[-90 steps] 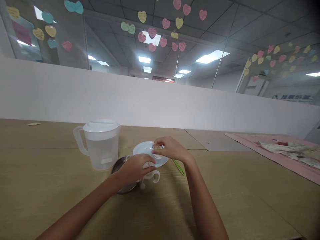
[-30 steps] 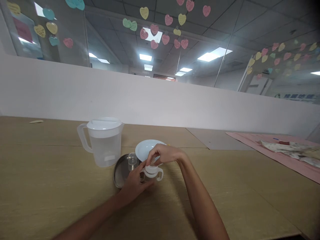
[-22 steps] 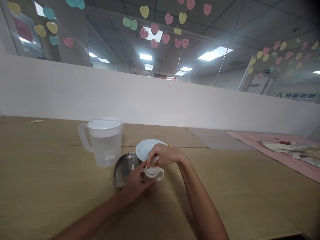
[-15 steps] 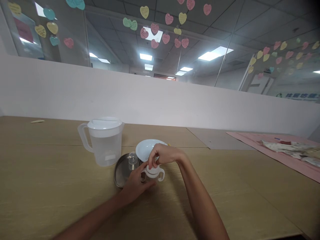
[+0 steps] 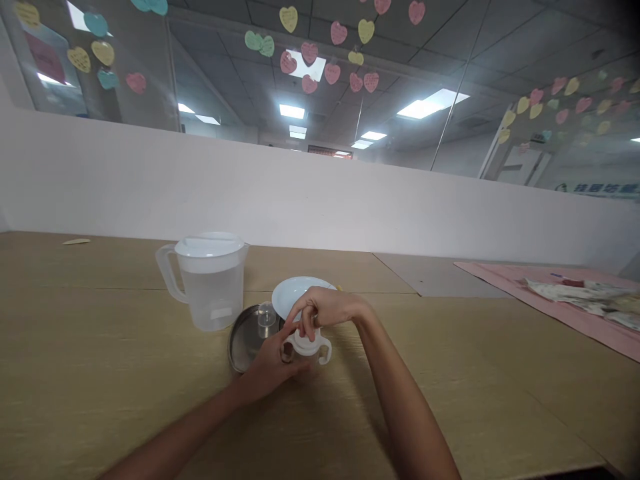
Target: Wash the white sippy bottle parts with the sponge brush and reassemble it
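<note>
A small baby bottle with a white top and two white side handles stands on the table before me. My left hand is wrapped round its left side, thumb low on the body and fingers near the left handle. From above, my right hand bends at the wrist, its fingers closed on the white top; the part under the fingers is hidden. Just left is a steel tray holding a clear plastic cap. A pale white plate lies behind my right hand, partly covered by it.
A lidded translucent pitcher with liquid stands at the back left. A thin pale flat piece lies at the far left. On the right, a pink cloth bears several fabric items. A white wall runs behind the table.
My right hand came from over the plate with a clear and white piece onto the bottle. My left hand took hold of the bottle's side. Lately, my right fingers shifted on the top.
</note>
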`<state>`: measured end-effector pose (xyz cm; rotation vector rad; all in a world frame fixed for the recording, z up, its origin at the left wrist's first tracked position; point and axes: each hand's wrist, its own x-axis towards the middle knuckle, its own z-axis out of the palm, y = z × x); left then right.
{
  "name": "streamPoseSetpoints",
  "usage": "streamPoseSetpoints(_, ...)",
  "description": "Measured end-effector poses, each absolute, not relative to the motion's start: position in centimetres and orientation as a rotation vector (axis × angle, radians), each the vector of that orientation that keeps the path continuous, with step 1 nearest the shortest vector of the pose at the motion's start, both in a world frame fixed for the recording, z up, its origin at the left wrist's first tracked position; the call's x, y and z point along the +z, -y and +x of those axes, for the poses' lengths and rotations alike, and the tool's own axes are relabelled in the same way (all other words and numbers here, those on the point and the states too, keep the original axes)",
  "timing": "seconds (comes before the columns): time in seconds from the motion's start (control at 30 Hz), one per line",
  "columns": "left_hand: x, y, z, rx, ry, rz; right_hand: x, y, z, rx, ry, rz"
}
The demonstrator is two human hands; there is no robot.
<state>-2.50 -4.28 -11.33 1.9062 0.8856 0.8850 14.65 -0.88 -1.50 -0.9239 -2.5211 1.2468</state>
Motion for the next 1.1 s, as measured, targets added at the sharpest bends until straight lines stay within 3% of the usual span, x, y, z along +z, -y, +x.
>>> streamPoseSetpoints(0.2,-11.7,4.3,-2.5,0.921,-0.929,1.945,-0.9,1.8,14.8,1.129,2.532,-1.076)
streamPoseSetpoints(0.4,-11.4,4.6,-2.3,0.981,-0.960,1.956,-0.2,3.1,13.5,0.515,2.529,-1.473)
streamPoseSetpoints(0.53,-11.6,4.9,-2.2,0.952,-1.036,1.958,-0.7,3.4,12.2,0.517,2.537,-1.658)
streamPoseSetpoints(0.73,-12.0,5.1,-1.9,1.012,-1.096,1.979,-2.3,3.3,9.7,-0.156,2.473,-1.861)
streamPoseSetpoints(0.8,-12.3,5.0,-1.9,1.029,-1.093,1.995,-2.1,3.1,9.9,-0.045,2.444,-1.836)
streamPoseSetpoints(0.97,-12.6,4.7,-2.6,1.044,-0.967,2.103,-1.2,2.3,13.6,0.845,2.184,-1.566)
streamPoseSetpoints(1.03,-12.2,4.2,-3.1,1.089,-0.989,2.154,-2.1,1.6,15.5,0.800,2.016,-1.476)
streamPoseSetpoints(1.1,-11.5,3.0,-3.9,1.184,-1.110,2.138,-4.1,0.9,17.4,0.533,1.817,-1.522)
